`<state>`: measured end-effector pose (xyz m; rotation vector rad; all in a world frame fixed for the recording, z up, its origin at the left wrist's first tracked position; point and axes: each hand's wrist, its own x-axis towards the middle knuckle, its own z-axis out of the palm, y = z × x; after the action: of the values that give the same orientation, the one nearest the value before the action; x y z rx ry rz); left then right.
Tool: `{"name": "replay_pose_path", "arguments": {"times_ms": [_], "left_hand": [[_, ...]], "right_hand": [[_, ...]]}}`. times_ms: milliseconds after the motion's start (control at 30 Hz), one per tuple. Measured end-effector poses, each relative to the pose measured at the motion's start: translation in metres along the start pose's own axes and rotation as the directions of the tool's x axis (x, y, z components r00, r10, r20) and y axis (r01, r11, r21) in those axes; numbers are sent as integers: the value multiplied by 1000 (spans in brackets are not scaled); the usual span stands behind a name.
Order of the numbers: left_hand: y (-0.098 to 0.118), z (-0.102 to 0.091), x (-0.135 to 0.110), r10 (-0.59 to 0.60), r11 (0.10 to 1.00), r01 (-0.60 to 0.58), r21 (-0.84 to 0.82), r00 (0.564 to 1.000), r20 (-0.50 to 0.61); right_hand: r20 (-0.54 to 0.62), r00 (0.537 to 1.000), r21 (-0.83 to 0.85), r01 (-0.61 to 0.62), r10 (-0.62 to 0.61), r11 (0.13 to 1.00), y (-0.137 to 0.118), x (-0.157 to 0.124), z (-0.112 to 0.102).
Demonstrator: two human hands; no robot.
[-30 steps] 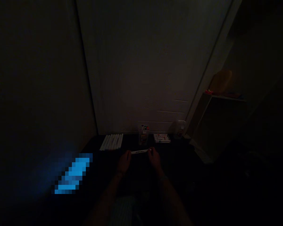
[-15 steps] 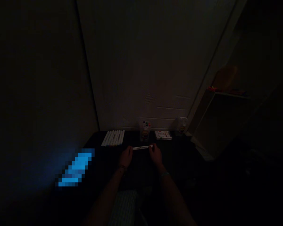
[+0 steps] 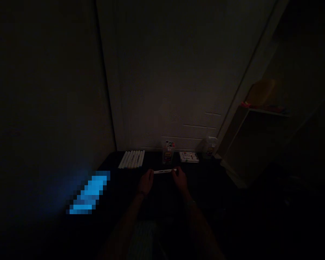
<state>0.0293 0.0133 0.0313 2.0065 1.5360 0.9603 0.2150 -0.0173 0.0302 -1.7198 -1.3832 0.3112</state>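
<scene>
A white marker (image 3: 163, 171) with dark print on its side is held level above the dark table. My left hand (image 3: 146, 182) is closed on its left end, and my right hand (image 3: 180, 179) grips its right end. Just beyond the hands stands a clear container (image 3: 168, 153) with several coloured-tipped markers in it. A row of white markers (image 3: 131, 159) lies side by side to the left. Right of the container lies a flat pack of markers (image 3: 189, 157). The scene is very dark, so finger detail is faint.
Another clear container (image 3: 209, 148) stands at the back right, near the wall (image 3: 162, 79). A blurred, glowing blue screen (image 3: 89, 194) lies at the left. At the right, a shelf unit (image 3: 234, 133) carries an orange-yellow object (image 3: 261, 93).
The view has shifted slightly, so everything sits a little further right and lower. Both hands still hold the marker in much the same pose.
</scene>
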Motion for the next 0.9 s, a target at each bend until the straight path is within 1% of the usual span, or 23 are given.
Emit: {"name": "replay_pose_path", "arguments": {"times_ms": [233,400,533,667,767,900], "left_hand": [[-5,5,1,18,999,-17,39,1000,-24],[-5,3,1,18,999,-18,43,1000,3],[-4,4,1,17,999,-17,32,1000,-5],[-9,8,5,22,999,-22,29,1000,-21],[-13,9,7,2,1000,-3,-29,999,-39],[-17,7,10,-12,986,4,-168,999,-48]], "right_hand": [[-1,1000,14,-5,5,1000,1,0,0],[-4,1000,11,2,-2,1000,2,0,0],[-9,1000,-5,2,-2,1000,2,1,0],[8,1000,16,-1,1,1000,4,1,0],[29,1000,27,7,-7,1000,6,2,-1],[69,998,78,10,-15,997,7,2,-2]]}}
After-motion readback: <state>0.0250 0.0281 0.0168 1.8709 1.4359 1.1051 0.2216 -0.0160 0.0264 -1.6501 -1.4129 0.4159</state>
